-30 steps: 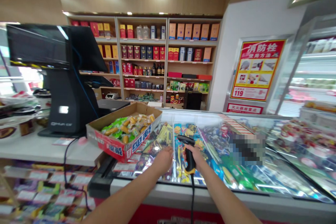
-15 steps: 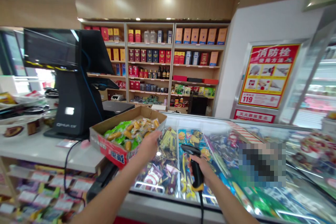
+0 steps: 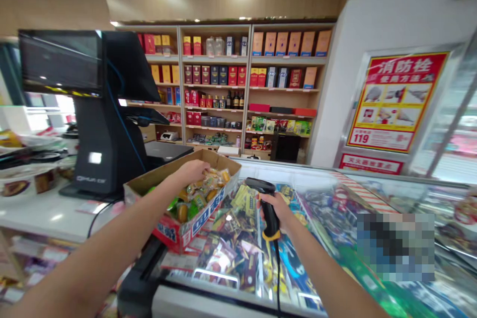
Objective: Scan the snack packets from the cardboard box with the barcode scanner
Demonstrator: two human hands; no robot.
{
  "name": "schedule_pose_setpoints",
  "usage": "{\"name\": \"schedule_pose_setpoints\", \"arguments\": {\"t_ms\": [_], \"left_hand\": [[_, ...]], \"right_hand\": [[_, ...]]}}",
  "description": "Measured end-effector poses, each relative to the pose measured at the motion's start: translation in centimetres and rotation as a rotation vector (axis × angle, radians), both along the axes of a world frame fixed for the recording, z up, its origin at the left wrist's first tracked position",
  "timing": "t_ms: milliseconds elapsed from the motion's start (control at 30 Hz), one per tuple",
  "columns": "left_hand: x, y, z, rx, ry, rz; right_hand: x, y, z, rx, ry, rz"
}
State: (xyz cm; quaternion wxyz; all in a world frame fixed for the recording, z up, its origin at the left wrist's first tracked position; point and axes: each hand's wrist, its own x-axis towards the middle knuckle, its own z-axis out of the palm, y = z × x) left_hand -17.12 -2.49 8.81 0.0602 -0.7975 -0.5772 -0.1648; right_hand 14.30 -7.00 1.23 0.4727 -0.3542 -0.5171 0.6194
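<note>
- The left hand (image 3: 196, 171) reached over the near left side of an open cardboard box (image 3: 204, 216), its fingertips down among the small wrapped snacks (image 3: 212, 195) at the far side. The fingers were bent, but whether they pinched a snack or only touched the pile could not be told.
- The snacks lay loose in a heap inside the box, some in clear wrappers showing yellow-brown contents, some in green.
- The right hand (image 3: 276, 207) held a black scanner (image 3: 269, 216), its fingers wrapped around the handle. The scanner was upright with a slight tilt, its head pointing left, above the freezer's glass and just right of the box.
- A black cord (image 3: 278, 271) hung from the bottom of the handle toward the near edge.
- The box sat at the left end of the freezer (image 3: 197, 303), near the white counter (image 3: 48, 216). Colourful packs showed through the freezer's glass top.
- On the counter to the left stood a black till (image 3: 102, 124) with a dark screen (image 3: 61, 62).
- At the far side, shelves (image 3: 214, 58) held rows of boxes and bottles.
- A red and yellow poster (image 3: 398, 102) hung on the white wall at the far right.
</note>
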Motion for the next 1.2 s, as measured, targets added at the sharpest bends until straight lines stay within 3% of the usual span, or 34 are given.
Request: {"name": "schedule_pose_setpoints", "arguments": {"t_ms": [100,167,233,300,400,533,633,733,1200], "left_hand": [[0.1,-1.2,1.4,0.145,-0.052,0.154],[1.5,-2.3,1.6,0.220,-0.285,0.202],[4.2,-3.2,0.8,0.221,-0.669,0.192],[7.6,-3.7,-1.2,0.092,-1.145,0.102],[12.4,-3.6,-5.6,-0.147,-1.732,-0.146],[15.0,-2.3,-11.6,-0.222,-2.146,-0.214],[14.7,-1.0,-14.4,-0.237,-2.198,-0.228],[14.3,-0.2,-15.4,-0.243,-2.157,-0.290],[14.4,-0.3,-14.6,-0.215,-2.107,-0.321]], "right_hand": [[0.1,0.4,-0.8,0.022,0.025,0.030],[0.5,0.5,-1.4,0.020,0.046,0.050],[1.0,0.6,-1.7,0.012,0.068,0.052],[1.5,0.6,-1.8,0.005,0.091,0.041],[2.1,0.3,-1.8,0.003,0.105,0.012],[2.2,-0.2,-1.8,0.012,0.098,-0.011],[1.8,-0.4,-2.0,0.018,0.059,-0.007],[1.4,-0.4,-2.1,-0.017,0.041,-0.011],[1.1,-0.7,-1.8,-0.095,0.017,-0.032]]}}
